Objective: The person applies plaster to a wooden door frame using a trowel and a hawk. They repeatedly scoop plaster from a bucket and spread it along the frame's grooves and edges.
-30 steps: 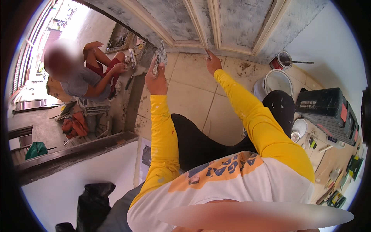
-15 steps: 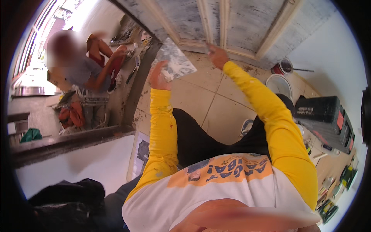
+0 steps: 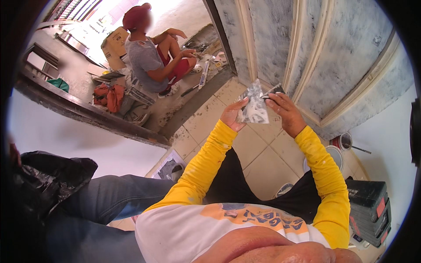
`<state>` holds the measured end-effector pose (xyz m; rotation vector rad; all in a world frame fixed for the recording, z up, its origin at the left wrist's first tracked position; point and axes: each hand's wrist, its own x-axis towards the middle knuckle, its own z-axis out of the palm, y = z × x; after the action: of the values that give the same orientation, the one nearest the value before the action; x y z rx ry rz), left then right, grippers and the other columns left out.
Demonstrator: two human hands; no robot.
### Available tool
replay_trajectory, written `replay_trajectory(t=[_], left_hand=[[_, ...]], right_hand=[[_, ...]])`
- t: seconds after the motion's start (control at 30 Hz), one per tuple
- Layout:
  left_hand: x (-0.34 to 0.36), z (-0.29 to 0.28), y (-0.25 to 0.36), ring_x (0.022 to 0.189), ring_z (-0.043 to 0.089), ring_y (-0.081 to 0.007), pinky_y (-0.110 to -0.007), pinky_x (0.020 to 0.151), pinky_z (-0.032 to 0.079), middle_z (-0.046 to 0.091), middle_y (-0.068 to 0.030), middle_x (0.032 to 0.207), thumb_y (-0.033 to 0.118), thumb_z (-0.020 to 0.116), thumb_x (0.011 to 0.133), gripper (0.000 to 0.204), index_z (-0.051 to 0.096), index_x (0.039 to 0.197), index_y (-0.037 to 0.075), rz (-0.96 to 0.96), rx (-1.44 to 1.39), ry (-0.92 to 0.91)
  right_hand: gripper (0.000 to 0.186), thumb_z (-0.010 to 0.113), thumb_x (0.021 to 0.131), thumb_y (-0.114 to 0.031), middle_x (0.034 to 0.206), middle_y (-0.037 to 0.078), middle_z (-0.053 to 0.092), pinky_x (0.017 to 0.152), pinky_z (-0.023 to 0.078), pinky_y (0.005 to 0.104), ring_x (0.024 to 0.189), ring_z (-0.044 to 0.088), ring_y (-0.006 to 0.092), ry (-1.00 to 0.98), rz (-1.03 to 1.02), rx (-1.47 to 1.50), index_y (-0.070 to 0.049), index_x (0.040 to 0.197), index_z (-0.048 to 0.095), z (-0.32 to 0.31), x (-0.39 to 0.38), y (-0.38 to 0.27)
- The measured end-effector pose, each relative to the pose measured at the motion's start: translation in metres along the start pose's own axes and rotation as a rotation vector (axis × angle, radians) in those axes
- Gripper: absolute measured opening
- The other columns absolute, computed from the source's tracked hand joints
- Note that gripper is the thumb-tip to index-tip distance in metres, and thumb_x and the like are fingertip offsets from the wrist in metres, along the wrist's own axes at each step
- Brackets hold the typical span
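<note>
My left hand (image 3: pixel 233 115) grips a thin square plate (image 3: pixel 256 115) by its near left edge. White paste is smeared over the plate's greyish, shiny face. Just to the right, my right hand (image 3: pixel 287 113) is closed on a small dark flat scraper (image 3: pixel 276 89), partly hidden by the fingers. The scraper is at the plate's right edge; whether they touch, I cannot tell. Beyond both hands stands a panelled door (image 3: pixel 307 61) with cream mouldings and patchy grey-white panels.
A person (image 3: pixel 149 61) sits beyond the doorway at the left. Legs in jeans (image 3: pixel 118 197) are close on my left, beside a black bag (image 3: pixel 57 175). On my right are a paint can (image 3: pixel 341 141), a white bucket (image 3: pixel 335 155) and a black toolbox (image 3: pixel 368 197).
My right hand has come away from the door's lower moulding to the plate. The plate has tilted in my left hand. The view has turned toward the left.
</note>
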<state>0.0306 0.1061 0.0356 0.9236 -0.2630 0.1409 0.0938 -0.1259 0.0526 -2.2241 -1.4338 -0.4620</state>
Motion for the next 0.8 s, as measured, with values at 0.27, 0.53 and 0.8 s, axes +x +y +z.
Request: replay_trajectory(t=[0.27,0.53,0.8], left_hand=[[0.020,-0.020,0.001,0.106,0.060,-0.0177,-0.036,0.094,0.048,0.063,-0.0077,0.117,0.015,0.058,0.096,0.024,0.059,0.117,0.003,0.044,-0.175,0.247],[0.023,0.011,-0.013,0.103,0.059,-0.0169,-0.037,0.095,0.048,0.062,-0.0057,0.111,0.020,0.058,0.097,0.025,0.058,0.118,0.005,0.172,-0.212,0.239],[0.017,0.011,-0.021,0.110,0.057,-0.0155,-0.034,0.092,0.050,0.062,-0.0018,0.113,0.019,0.063,0.094,0.024,0.061,0.114,0.006,0.115,0.113,0.275]], right_hand=[[0.049,0.050,0.082,0.007,0.128,0.013,0.058,0.102,0.043,0.0421,0.114,0.058,0.0297,0.449,0.623,0.853,-0.006,0.130,0.053,-0.033,-0.006,0.000],[0.035,0.054,0.087,-0.009,0.114,0.018,0.064,0.099,0.046,0.0450,0.104,0.062,0.0330,0.293,0.904,2.266,0.005,0.119,0.055,-0.056,0.000,-0.022],[0.033,0.055,0.088,-0.009,0.117,0.018,0.062,0.100,0.045,0.0452,0.106,0.061,0.0315,0.142,0.914,2.360,0.005,0.119,0.055,-0.064,-0.004,-0.036]])
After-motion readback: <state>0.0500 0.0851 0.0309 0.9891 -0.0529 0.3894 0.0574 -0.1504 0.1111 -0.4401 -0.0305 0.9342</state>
